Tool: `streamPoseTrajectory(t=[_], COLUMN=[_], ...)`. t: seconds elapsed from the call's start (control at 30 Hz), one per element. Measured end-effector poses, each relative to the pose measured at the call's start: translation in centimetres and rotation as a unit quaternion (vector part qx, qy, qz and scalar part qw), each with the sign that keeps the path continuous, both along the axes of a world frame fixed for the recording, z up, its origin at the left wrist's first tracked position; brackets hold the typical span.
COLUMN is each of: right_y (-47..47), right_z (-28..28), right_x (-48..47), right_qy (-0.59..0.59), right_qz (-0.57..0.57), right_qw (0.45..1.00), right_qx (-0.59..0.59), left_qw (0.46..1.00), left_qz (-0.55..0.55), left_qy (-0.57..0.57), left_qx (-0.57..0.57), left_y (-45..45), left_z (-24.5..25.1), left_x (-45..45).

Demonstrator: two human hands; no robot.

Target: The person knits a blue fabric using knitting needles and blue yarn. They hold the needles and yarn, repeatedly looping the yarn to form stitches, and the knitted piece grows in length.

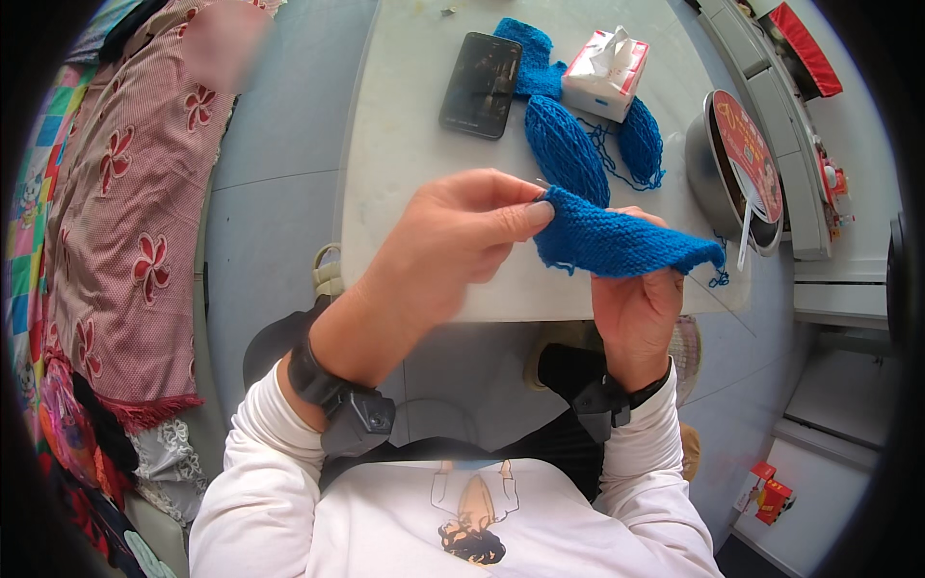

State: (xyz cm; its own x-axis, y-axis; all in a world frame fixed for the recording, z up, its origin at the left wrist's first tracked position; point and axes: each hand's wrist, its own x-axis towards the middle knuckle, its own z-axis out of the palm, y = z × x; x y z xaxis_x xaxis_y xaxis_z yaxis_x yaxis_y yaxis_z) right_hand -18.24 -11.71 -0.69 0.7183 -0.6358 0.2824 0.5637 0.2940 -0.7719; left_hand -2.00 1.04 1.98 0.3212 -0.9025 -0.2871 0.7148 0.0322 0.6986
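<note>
A piece of blue knitting (629,238) is stretched between my hands above the table's front edge. My left hand (477,224) pinches its upper left corner between thumb and forefinger, where a needle tip pokes out. From below, my right hand (636,303) grips the right part, its fingers partly hidden behind the fabric. A thin metal knitting needle (726,309) sticks out to the lower right of that hand. Loose yarn curls at the fabric's right end. Just beyond the work lies a wound hank of blue yarn (567,148).
On the white table (405,173) lie a smartphone (480,85), another blue knitted piece (531,54), a tissue pack (605,76) and a second yarn hank (641,141). A metal pot (704,166) with a red hand fan (748,155) stands right. A cloth-covered sofa (137,217) runs along the left.
</note>
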Motion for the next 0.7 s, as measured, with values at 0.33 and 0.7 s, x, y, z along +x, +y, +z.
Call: streamPoseTrajectory(t=[0.33, 0.7], right_y=[-1.4, 0.0], right_z=[1.1, 2.2], right_x=[0.0, 0.1], right_qy=[0.056, 0.136], right_qz=[-0.025, -0.181], right_qw=[0.979, 0.820], right_qx=[-0.194, -0.525], left_qw=[0.999, 0.999], left_qz=[0.002, 0.047], left_qy=[0.025, 0.021], left_qx=[-0.020, -0.016], left_y=[0.2, 0.0], left_z=[0.1, -0.3], left_x=[0.3, 0.1])
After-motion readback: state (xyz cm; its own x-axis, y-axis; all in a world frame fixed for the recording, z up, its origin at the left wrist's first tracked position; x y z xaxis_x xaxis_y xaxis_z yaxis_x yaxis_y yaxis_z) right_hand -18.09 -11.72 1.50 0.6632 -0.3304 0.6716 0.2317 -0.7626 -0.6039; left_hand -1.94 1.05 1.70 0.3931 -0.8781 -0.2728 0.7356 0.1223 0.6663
